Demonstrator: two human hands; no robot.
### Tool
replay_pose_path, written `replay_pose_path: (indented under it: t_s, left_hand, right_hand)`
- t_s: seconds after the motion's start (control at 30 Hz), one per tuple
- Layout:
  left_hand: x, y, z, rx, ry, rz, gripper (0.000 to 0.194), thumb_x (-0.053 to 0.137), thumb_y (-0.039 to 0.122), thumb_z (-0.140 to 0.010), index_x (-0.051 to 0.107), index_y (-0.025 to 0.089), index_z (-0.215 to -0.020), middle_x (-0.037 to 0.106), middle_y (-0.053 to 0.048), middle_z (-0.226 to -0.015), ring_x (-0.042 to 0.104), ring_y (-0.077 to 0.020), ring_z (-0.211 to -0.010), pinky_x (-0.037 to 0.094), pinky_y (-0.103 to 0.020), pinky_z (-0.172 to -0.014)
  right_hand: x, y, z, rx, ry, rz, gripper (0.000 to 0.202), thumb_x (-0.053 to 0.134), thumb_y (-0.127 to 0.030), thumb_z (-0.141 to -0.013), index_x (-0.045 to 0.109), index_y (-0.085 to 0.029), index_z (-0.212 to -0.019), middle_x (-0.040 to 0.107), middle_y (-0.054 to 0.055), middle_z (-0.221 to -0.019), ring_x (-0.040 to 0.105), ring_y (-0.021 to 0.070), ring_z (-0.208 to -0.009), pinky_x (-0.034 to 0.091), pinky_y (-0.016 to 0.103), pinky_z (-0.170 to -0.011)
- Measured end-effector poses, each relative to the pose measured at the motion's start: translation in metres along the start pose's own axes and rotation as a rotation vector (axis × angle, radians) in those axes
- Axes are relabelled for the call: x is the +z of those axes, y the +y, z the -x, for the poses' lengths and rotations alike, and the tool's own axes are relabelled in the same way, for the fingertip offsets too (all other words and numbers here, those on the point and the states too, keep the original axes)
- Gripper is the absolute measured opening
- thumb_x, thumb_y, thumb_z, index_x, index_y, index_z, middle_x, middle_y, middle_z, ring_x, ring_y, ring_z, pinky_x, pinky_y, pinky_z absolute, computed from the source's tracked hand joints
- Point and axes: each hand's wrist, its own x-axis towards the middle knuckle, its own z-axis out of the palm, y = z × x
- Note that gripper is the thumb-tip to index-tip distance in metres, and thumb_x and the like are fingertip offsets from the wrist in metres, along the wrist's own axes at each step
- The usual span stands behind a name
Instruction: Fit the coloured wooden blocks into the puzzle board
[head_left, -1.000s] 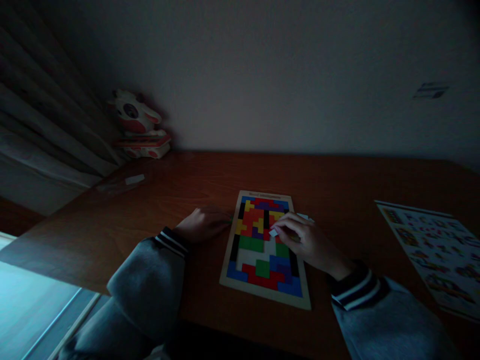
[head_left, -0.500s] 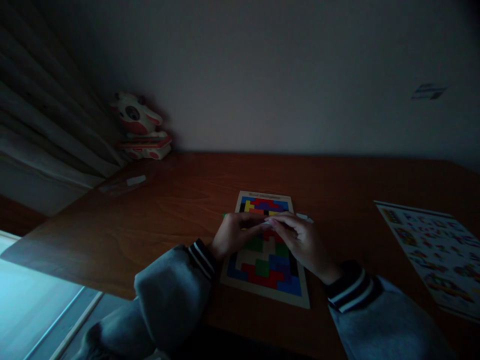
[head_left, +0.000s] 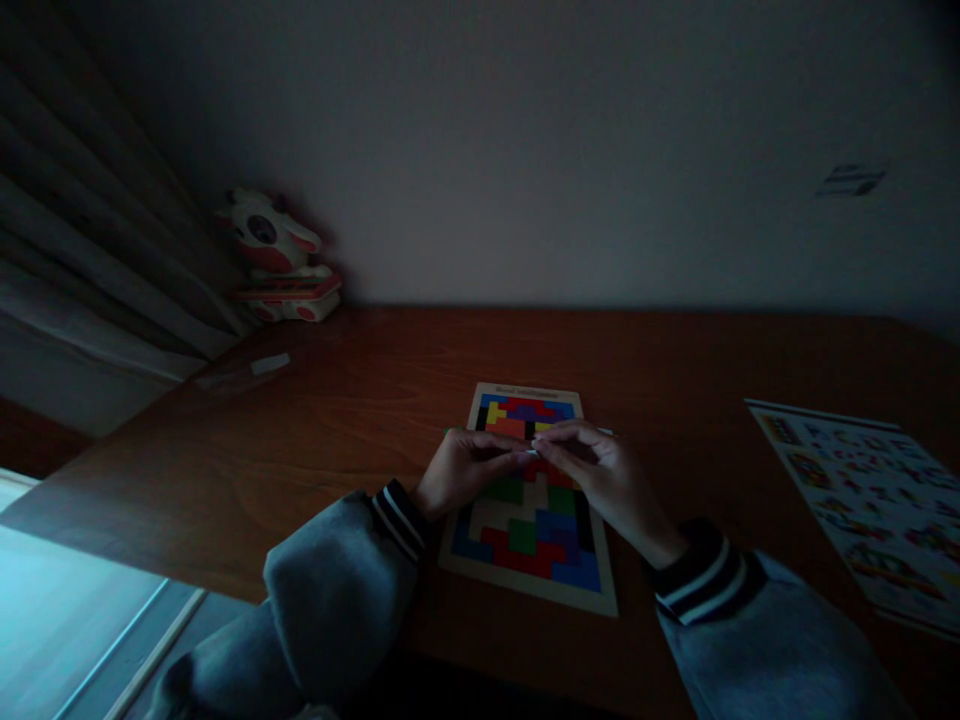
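A wooden block puzzle board [head_left: 609,604] lies on the table, its frame filled with coloured interlocking pieces. Bare wood shows in a few spots. Above its middle, my left hand [head_left: 469,468] and my right hand [head_left: 611,480] meet at the fingertips. Both are closed in a pinch around a small white piece [head_left: 532,452], of which only a sliver shows; its kind cannot be made out. My hands hide the board's centre. Just past my right hand's fingers, a small pale thing [head_left: 606,431] lies beside the board. A bit of green peeks out behind my left hand.
A printed sheet [head_left: 885,500] with colourful pictures lies at the right of the brown table [head_left: 360,400]. A cow-shaped toy [head_left: 281,255] stands at the back left near the curtain [head_left: 90,220]. A small white strip [head_left: 271,364] rests in front of it.
My right fingers have shifted slightly, with the wrist a little more raised, and the white piece shows a bit lower. The view has moved slightly. Both hands stay pinched together.
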Motion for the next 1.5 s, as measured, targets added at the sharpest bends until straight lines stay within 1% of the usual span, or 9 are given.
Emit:
replay_pose_path:
  t_s: [0.2, 0.4, 0.57, 0.7, 0.9, 1.07, 1.2, 1.33, 1.5]
  left_hand:
    - [-0.004, -0.008, -0.003, -0.008, 0.103, -0.065, 0.024, 0.076, 0.038, -0.08, 0.078, 0.017, -0.091, 0.078, -0.006, -0.091, 0.073, -0.0193, -0.082, 0.059, -0.032, -0.079]
    - [-0.006, -0.015, -0.007, -0.055, 0.15, -0.097, 0.029, 0.075, 0.042, -0.079, 0.075, 0.015, -0.09, 0.077, -0.007, -0.09, 0.071, -0.0182, -0.079, 0.057, -0.029, -0.073]
    - [-0.004, -0.012, -0.006, -0.092, 0.14, -0.122, 0.03, 0.073, 0.043, -0.081, 0.075, 0.015, -0.091, 0.077, -0.007, -0.09, 0.07, -0.0168, -0.077, 0.055, -0.026, -0.069]
    - [-0.003, -0.008, -0.005, -0.114, 0.132, -0.152, 0.03, 0.071, 0.041, -0.083, 0.075, 0.014, -0.093, 0.076, -0.006, -0.091, 0.069, -0.0159, -0.078, 0.053, -0.024, -0.069]
    - [-0.003, -0.011, -0.004, -0.103, 0.134, -0.163, 0.03, 0.071, 0.041, -0.083, 0.074, 0.014, -0.093, 0.075, -0.006, -0.088, 0.067, -0.0154, -0.075, 0.051, -0.023, -0.067]
    - [-0.002, -0.012, -0.003, -0.06, 0.083, -0.074, 0.03, 0.072, 0.04, -0.082, 0.072, 0.013, -0.096, 0.075, -0.008, -0.092, 0.068, -0.0162, -0.079, 0.053, -0.026, -0.072]
    - [-0.001, -0.016, -0.003, -0.068, 0.054, 0.028, 0.042, 0.077, 0.037, -0.078, 0.066, 0.015, -0.113, 0.074, -0.009, -0.099, 0.07, -0.0181, -0.086, 0.056, -0.03, -0.078]
    - [-0.002, -0.017, -0.003, -0.077, 0.026, -0.013, 0.031, 0.075, 0.037, -0.081, 0.071, 0.015, -0.102, 0.075, -0.008, -0.097, 0.07, -0.0167, -0.085, 0.055, -0.029, -0.081]
    - [-0.003, -0.007, -0.002, -0.089, 0.107, -0.043, 0.033, 0.073, 0.041, -0.082, 0.07, 0.013, -0.1, 0.074, -0.007, -0.091, 0.068, -0.0154, -0.078, 0.053, -0.025, -0.071]
  right_hand:
    - [-0.015, -0.002, 0.003, 0.018, -0.064, 0.193, 0.033, 0.057, -0.051, -0.091, 0.069, -0.025, -0.106, 0.074, 0.007, -0.098, 0.07, 0.022, -0.09, 0.057, 0.038, -0.082]
    - [-0.024, -0.005, 0.02, -0.095, -0.373, 0.566, 0.026, 0.071, -0.049, -0.082, 0.074, -0.029, -0.097, 0.067, 0.006, -0.1, 0.066, 0.0227, -0.091, 0.056, 0.038, -0.082]
    - [-0.011, 0.003, 0.044, -0.194, -0.275, 0.776, 0.028, 0.075, -0.035, -0.08, 0.075, -0.029, -0.107, 0.065, 0.008, -0.109, 0.064, 0.0273, -0.099, 0.056, 0.046, -0.086]
    - [-0.005, 0.005, 0.054, -0.247, -0.225, 0.844, 0.021, 0.078, -0.022, -0.076, 0.077, -0.028, -0.096, 0.066, 0.007, -0.109, 0.063, 0.0278, -0.098, 0.056, 0.047, -0.084]
    - [-0.006, -0.002, 0.047, -0.063, -0.239, 0.677, 0.016, 0.079, -0.024, -0.074, 0.072, -0.026, -0.088, 0.068, 0.005, -0.1, 0.065, 0.0261, -0.097, 0.053, 0.044, -0.087]
    - [-0.015, -0.006, 0.039, 0.167, -0.275, 0.389, 0.018, 0.066, -0.043, -0.086, 0.065, -0.026, -0.088, 0.069, 0.001, -0.085, 0.067, 0.0205, -0.081, 0.054, 0.035, -0.073]
    - [-0.025, -0.004, 0.031, 0.138, -0.155, 0.273, 0.026, 0.056, -0.05, -0.091, 0.062, -0.028, -0.105, 0.069, 0.002, -0.096, 0.067, 0.02, -0.09, 0.053, 0.033, -0.078]
    - [-0.034, 0.0, 0.025, 0.169, -0.133, 0.29, 0.031, 0.052, -0.052, -0.093, 0.064, -0.028, -0.108, 0.069, 0.005, -0.101, 0.066, 0.0223, -0.09, 0.053, 0.035, -0.076]
    - [-0.036, 0.005, 0.022, 0.355, -0.032, -0.126, 0.038, 0.067, -0.052, -0.082, 0.067, -0.025, -0.108, 0.068, 0.008, -0.111, 0.066, 0.0239, -0.094, 0.056, 0.035, -0.074]
